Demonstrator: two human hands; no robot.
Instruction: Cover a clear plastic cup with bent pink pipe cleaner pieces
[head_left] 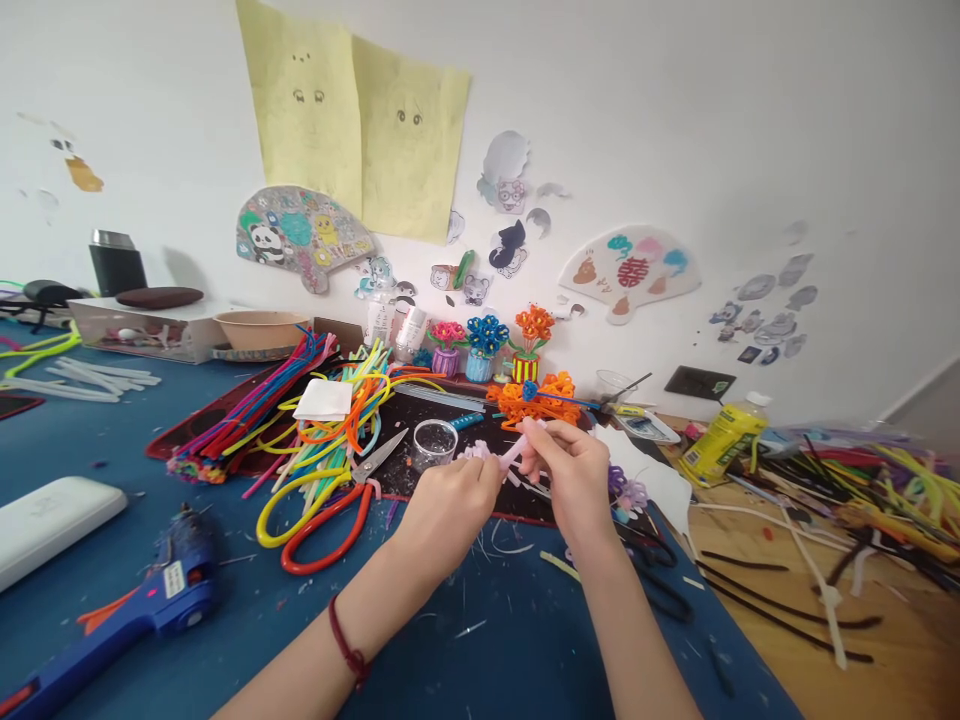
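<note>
My left hand [455, 500] is closed, gripping one end of a pale pink pipe cleaner [517, 450] above the table. Fingertips of my right hand [570, 470] pinch the same strip a little farther right. A bunched, light pink part shows just beyond my left knuckles; its shape is partly hidden. Left of my hands lie scissors [324, 528] with one red and one yellow handle, blades apart. Behind my left hand stands a small clear cup [435, 445]. Purple pipe-cleaner loops [626, 492] lie just past my right wrist.
Bundled colourful pipe cleaners [262, 410] fill the back left. A blue glue gun [172, 590] and a white case [56, 525] lie at left. Small flower pots [480, 365] line the wall beside orange flowers [544, 400]. A yellow bottle [724, 440] leans at right.
</note>
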